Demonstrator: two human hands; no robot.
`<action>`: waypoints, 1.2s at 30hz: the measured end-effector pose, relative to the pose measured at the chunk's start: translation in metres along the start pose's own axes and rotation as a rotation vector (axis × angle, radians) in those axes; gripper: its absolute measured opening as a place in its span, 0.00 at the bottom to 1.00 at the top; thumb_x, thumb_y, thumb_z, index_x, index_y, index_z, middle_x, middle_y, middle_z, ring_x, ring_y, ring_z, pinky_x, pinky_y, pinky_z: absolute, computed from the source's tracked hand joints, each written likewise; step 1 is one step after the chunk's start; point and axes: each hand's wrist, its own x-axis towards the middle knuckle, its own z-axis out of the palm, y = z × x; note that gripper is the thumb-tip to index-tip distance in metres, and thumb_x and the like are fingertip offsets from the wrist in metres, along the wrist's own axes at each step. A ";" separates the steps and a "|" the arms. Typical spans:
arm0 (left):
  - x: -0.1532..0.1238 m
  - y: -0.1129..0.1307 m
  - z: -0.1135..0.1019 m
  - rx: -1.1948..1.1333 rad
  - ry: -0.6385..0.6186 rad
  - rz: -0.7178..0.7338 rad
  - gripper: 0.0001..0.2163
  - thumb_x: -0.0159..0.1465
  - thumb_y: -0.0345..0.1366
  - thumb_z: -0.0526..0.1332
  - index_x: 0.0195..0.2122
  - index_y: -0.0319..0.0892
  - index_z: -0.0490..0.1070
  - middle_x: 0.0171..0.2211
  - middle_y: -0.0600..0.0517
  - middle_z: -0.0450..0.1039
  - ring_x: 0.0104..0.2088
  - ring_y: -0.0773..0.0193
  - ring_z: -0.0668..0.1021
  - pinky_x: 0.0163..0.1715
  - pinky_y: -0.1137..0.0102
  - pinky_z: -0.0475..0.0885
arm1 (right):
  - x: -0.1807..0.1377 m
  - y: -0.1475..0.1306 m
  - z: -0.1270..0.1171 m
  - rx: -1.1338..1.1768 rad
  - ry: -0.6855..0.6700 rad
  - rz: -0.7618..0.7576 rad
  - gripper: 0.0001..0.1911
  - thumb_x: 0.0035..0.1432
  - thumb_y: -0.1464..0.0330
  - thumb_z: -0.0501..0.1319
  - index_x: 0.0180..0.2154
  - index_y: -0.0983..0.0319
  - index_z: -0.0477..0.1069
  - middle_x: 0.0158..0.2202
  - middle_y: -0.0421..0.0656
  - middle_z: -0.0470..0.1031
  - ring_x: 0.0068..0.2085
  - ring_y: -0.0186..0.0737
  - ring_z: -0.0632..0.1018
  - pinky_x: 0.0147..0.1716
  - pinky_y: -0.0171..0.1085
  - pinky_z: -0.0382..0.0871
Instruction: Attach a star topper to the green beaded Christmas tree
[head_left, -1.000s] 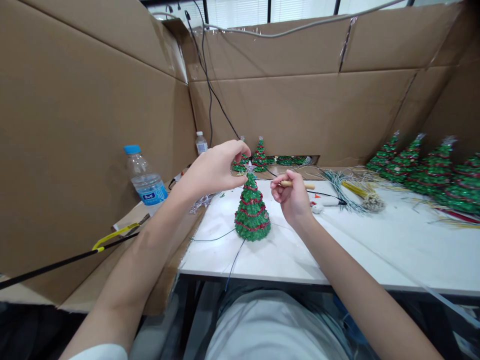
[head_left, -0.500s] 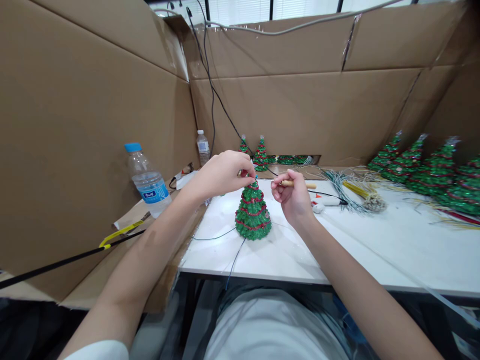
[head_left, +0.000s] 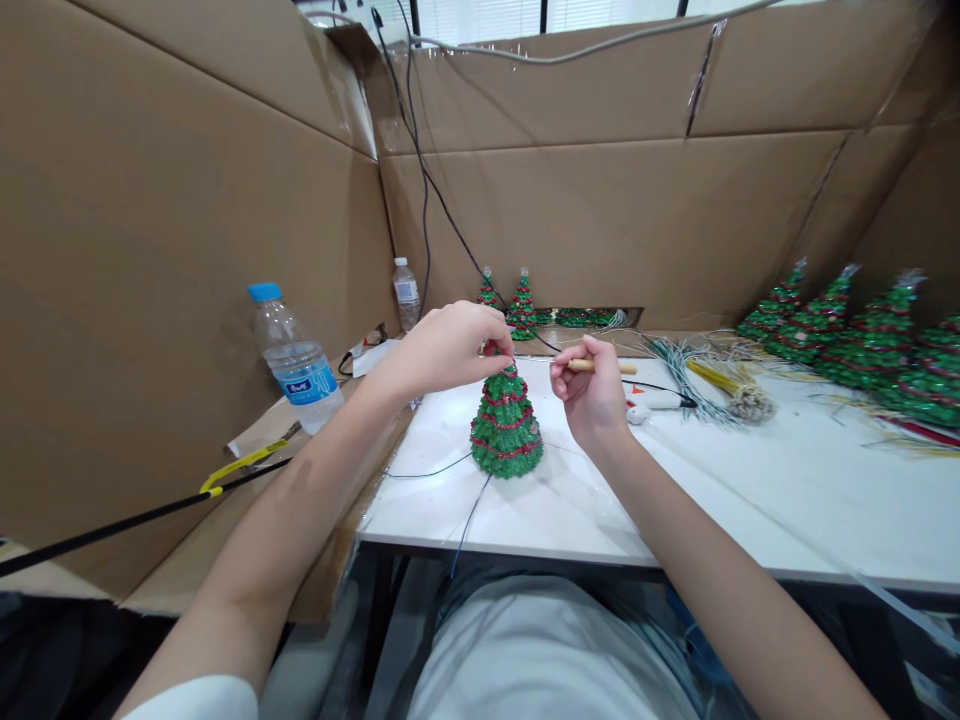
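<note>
A small green beaded Christmas tree [head_left: 506, 430] with red garlands stands upright on the white table [head_left: 600, 520]. My left hand [head_left: 465, 345] reaches over it from the left, with the fingers closed around its tip and hiding the top. Thin dark wires [head_left: 472, 515] run from its base, one over the table's front edge. Right of the tree, apart from it, my right hand [head_left: 592, 390] is closed on a slim wooden-handled tool [head_left: 606, 367], held level. The tool's working end is too fine to make out.
Several finished-looking trees [head_left: 870, 340] line the right, and two small trees [head_left: 523, 305] stand behind. A wire bundle [head_left: 697, 380] and a white glue gun [head_left: 660, 400] lie beyond my right hand. Bottles [head_left: 300, 365] stand left by the cardboard wall [head_left: 187, 250].
My right hand and the wooden-handled tool have shifted slightly right, away from the tree. My left hand stays at the tree's tip, with its fingers slightly shifted.
</note>
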 end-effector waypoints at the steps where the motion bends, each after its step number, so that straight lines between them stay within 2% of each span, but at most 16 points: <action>1: 0.000 0.000 0.000 0.008 0.000 0.000 0.07 0.59 0.31 0.59 0.30 0.42 0.78 0.33 0.52 0.77 0.30 0.68 0.74 0.26 0.73 0.60 | 0.000 -0.001 0.000 0.004 0.006 0.002 0.18 0.52 0.59 0.57 0.17 0.62 0.69 0.15 0.40 0.69 0.14 0.27 0.63 0.13 0.30 0.52; 8: -0.002 -0.007 -0.005 0.047 0.078 -0.003 0.06 0.57 0.30 0.60 0.28 0.40 0.78 0.30 0.52 0.76 0.28 0.68 0.73 0.26 0.73 0.60 | 0.003 -0.006 -0.003 0.058 0.085 -0.056 0.18 0.53 0.63 0.54 0.16 0.62 0.68 0.14 0.39 0.67 0.15 0.27 0.64 0.14 0.29 0.53; 17: -0.004 -0.009 -0.008 -0.021 0.109 0.026 0.06 0.58 0.29 0.60 0.29 0.40 0.78 0.31 0.52 0.77 0.28 0.69 0.74 0.27 0.73 0.62 | -0.007 -0.002 0.001 -0.195 0.005 -0.222 0.20 0.54 0.61 0.55 0.16 0.63 0.73 0.15 0.41 0.69 0.16 0.28 0.66 0.15 0.31 0.54; 25: -0.004 -0.011 -0.008 -0.049 0.095 0.022 0.06 0.57 0.30 0.60 0.29 0.40 0.78 0.30 0.52 0.76 0.29 0.68 0.74 0.26 0.73 0.62 | -0.006 0.000 0.001 -0.259 -0.040 -0.228 0.20 0.55 0.61 0.55 0.17 0.62 0.73 0.16 0.41 0.70 0.16 0.28 0.66 0.15 0.31 0.54; 36: -0.003 -0.011 -0.007 -0.039 0.099 0.020 0.06 0.57 0.30 0.60 0.29 0.40 0.78 0.30 0.52 0.77 0.29 0.68 0.74 0.26 0.74 0.62 | -0.006 0.001 0.001 -0.279 -0.034 -0.206 0.20 0.55 0.60 0.55 0.18 0.62 0.73 0.16 0.41 0.70 0.16 0.28 0.66 0.15 0.31 0.53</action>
